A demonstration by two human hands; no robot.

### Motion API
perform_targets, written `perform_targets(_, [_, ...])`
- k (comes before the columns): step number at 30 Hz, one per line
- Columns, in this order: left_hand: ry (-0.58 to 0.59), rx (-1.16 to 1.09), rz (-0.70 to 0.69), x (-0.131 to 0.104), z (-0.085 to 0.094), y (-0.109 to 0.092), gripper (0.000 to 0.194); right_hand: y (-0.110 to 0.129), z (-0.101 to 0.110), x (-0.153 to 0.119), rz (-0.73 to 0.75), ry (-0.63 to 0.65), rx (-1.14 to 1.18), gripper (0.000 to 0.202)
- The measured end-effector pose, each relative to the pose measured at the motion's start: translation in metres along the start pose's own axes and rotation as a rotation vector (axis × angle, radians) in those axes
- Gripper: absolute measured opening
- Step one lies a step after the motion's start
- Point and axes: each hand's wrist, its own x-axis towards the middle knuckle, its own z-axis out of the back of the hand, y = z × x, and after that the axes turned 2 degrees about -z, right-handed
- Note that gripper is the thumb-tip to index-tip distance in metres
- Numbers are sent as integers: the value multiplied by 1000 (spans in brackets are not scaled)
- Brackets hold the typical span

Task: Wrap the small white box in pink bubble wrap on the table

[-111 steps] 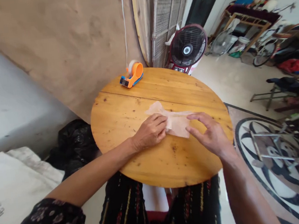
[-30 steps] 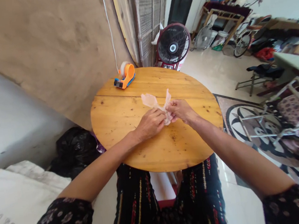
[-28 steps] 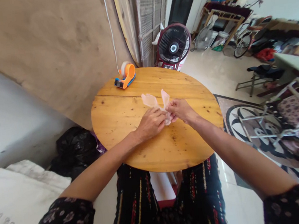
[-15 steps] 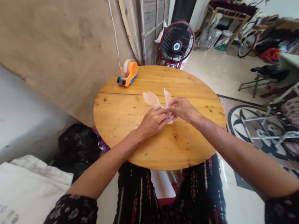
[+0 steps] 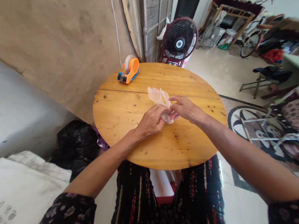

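A crumpled, translucent pinkish-white plastic bag (image 5: pixel 156 95) is held above the middle of the round wooden table (image 5: pixel 122 107). My left hand (image 5: pixel 154 119) is closed on its lower part from the left, with the fingers curled. On the right side my right hand (image 5: pixel 185 109) also grips the plastic, its fingertips close to those of my left hand. Two loose ends of the bag stick up beyond the hands. Part of the plastic is hidden behind my fingers.
An orange and blue tape dispenser (image 5: pixel 129 70) stands at the table's far left edge. Behind the table is a dark red fan (image 5: pixel 179 44). Black bags (image 5: pixel 75 144) lie at the left, and a metal-framed chair (image 5: pixel 285 133) stands at the right.
The upright ends of the plastic have moved closer together and changed shape. My right hand has shifted slightly right, its index finger more stretched out. The view has tilted a little.
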Motion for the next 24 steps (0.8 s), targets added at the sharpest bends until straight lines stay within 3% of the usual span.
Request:
perform_targets(5, [10, 4, -79, 0, -1, 5, 35, 13, 3, -11, -135, 40, 104, 59])
perform_targets(12, [-12, 77, -142, -5, -3, 5, 42, -6, 5, 4, 0, 77, -16, 58])
perform_targets(16, [-6, 121, -139, -7, -3, 4, 31, -12, 6, 6, 89, 99, -49, 56])
perform_targets(20, [-33, 133, -135, -5, -6, 2, 12, -11, 5, 3, 70, 129, 50, 64])
perform_targets(24, [-119, 162, -85, 0, -15, -1, 16, -10, 3, 0, 98, 110, 63, 66])
